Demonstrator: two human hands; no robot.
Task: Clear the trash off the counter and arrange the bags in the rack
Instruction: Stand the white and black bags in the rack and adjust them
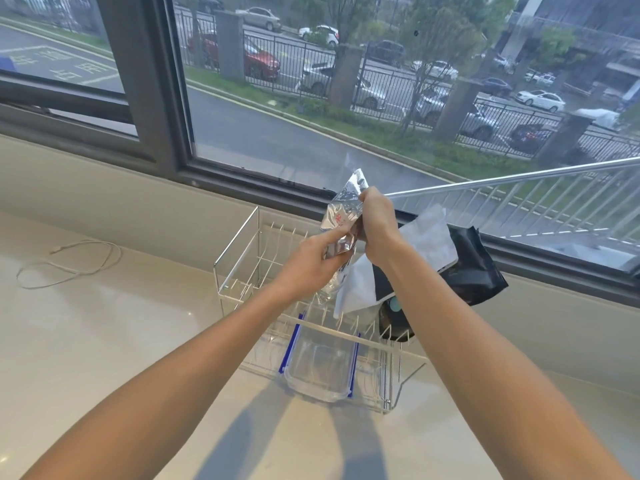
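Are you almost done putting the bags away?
Partly. A white bag and a black bag already stand in the wire rack. The left hand and right hand hold a silver foil bag above it, not yet slotted in. A loose cord lies on the counter.
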